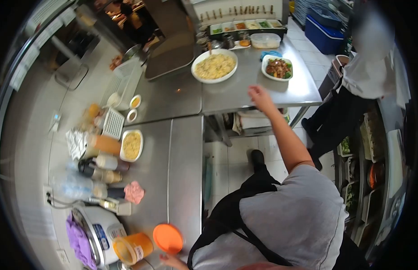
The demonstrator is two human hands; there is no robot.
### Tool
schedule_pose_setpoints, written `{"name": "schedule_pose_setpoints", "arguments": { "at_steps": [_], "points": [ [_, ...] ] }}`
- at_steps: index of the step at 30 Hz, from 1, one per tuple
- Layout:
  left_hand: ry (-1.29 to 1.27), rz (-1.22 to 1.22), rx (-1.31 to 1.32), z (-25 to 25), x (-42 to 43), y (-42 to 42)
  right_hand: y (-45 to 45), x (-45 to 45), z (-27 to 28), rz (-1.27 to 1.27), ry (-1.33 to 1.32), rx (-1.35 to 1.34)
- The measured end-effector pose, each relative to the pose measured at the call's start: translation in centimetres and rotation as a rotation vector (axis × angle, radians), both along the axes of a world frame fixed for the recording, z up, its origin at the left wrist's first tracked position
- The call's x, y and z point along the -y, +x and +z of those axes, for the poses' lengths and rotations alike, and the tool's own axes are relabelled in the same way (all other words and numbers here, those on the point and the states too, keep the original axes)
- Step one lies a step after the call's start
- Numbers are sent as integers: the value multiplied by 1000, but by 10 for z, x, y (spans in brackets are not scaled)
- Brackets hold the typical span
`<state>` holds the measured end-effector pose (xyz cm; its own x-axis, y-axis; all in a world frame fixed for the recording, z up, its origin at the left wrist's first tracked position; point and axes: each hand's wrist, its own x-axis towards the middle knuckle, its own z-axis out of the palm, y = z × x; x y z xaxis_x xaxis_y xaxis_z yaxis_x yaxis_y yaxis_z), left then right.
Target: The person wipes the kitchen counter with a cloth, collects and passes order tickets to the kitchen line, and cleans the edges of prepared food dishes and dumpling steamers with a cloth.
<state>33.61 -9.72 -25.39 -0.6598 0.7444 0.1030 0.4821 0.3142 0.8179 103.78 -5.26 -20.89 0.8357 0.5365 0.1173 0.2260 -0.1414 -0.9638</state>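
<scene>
head view: i see the right hand over the front edge of the steel table, fingers curled, its grip unclear, near a white dish of food on that table. the left hand, grip impossible to tell, is just beside an orange lid on the counter, near a tub.

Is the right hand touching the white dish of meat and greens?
Apart. The head view plainly shows bare steel tabletop between the right hand and the white dish.
</scene>
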Motion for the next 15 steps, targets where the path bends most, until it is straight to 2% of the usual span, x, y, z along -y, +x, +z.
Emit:
{"name": "schedule_pose_setpoints", "arguments": {
  "at_steps": [1, 2, 4, 5, 6, 7, 8, 9, 10, 11, 13, 14, 15],
  "points": [
    [-13, 32, -375, 0, -8, 1, 43, 18, 4, -136, -7, 132],
    [123, -7, -314, 4, -26, 22, 80, 35, 4, -269, -12, 260],
    [384, -78, -181, 22, -63, 89, 150, 69, -11, -426, -177, 195],
    [501, -116, -118, 33, -79, 122, 160, 79, 0, -544, -320, 198],
    [451, -175, -35, 37, -100, 148, 165, 90, 11, -658, -470, 198],
    [397, -227, 47, 40, -121, 174, 189, 100, -6, -599, -474, 132],
    [184, -292, 152, 34, -147, 205, 207, 106, -23, -551, -430, 41],
    [141, -455, 171, 63, -155, 288, 224, 111, -39, -506, -384, -46],
    [99, -520, 336, 55, -177, 339, 236, 115, -49, -461, -335, -134],
    [42, -732, 421, 48, -196, 384, 229, 113, -29, -436, -215, -264],
    [-166, -896, 497, 66, -201, 496, 250, 110, -17, -402, -220, -119],
    [-362, -986, 595, 84, -196, 544, 259, 106, -14, -370, -218, -47],
    [-573, -1075, 745, 51, -222, 568, 273, 100, -10, -330, -193, 100]
  ]
}}
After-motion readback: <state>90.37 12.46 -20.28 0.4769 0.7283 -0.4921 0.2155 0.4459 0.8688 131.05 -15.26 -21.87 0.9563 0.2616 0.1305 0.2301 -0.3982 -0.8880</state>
